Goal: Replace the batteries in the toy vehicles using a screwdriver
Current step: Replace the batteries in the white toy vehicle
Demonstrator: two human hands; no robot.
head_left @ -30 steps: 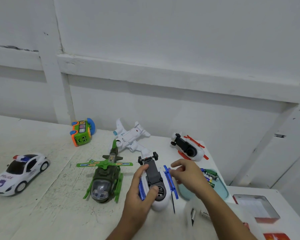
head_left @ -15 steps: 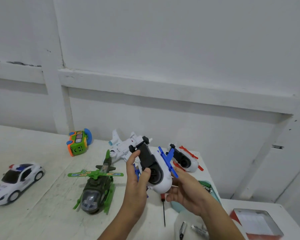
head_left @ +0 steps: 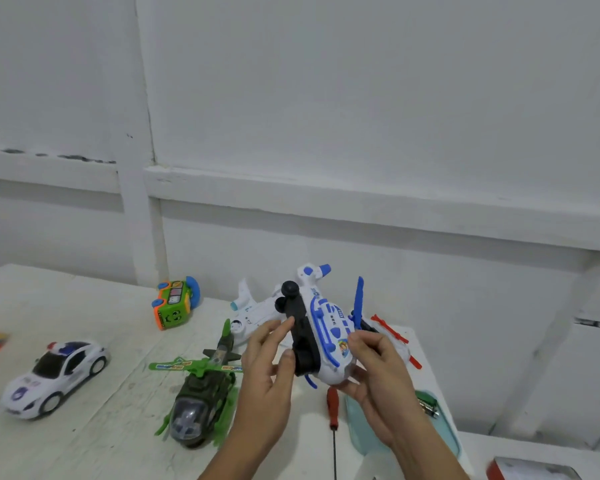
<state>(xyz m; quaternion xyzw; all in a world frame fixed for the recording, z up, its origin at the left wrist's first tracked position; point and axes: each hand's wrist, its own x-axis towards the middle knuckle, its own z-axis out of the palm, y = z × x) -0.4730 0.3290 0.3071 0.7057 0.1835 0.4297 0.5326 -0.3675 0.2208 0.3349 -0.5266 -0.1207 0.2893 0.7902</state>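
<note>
White-and-blue toy helicopter [head_left: 326,332] is being held up in the air over the table [head_left: 111,427], turned on its side, black underside facing left, tail pointing up and away. Right hand [head_left: 378,374] is cupping it from below, fingers curling round the white nose and body. Left hand [head_left: 264,370] is sitting against the black underside, fingers fairly straight and spread, thumb and forefinger tips touching it. Red-handled screwdriver [head_left: 332,407] is lying on the table right below the toy, shaft pointing toward the camera. Teal tray [head_left: 359,424] is lying just right of it, batteries [head_left: 428,403] showing at its far end. Green camo helicopter [head_left: 201,393] is sitting left of the hands, white airplane [head_left: 252,311] behind it, red-rotor helicopter [head_left: 394,336] behind the right hand. Police car [head_left: 54,377] and green-orange bus [head_left: 174,303] are standing farther left.
</note>
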